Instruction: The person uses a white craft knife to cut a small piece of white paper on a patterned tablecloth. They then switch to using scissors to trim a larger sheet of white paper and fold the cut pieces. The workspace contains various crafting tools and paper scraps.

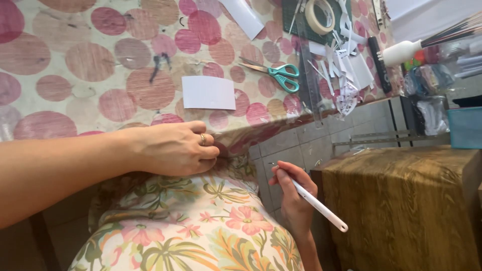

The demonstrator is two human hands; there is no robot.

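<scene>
Right hand [297,200] grip pinches a white pen [317,203]; left hand [175,149], fingers curled, rests on the table edge [261,131].

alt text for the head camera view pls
A person's left hand rests closed at the edge of a pink-dotted table while the right hand holds a white pen. A white card and teal scissors lie on the table.

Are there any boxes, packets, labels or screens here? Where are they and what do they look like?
White card: blank rectangle, flat on the dotted table above the left hand.
Black bar: long and thin with small pale print, beside the paper scraps.
Blue box: square-sided, at the right edge.
Clear bags: crinkly, above the box.
No screens.
</scene>
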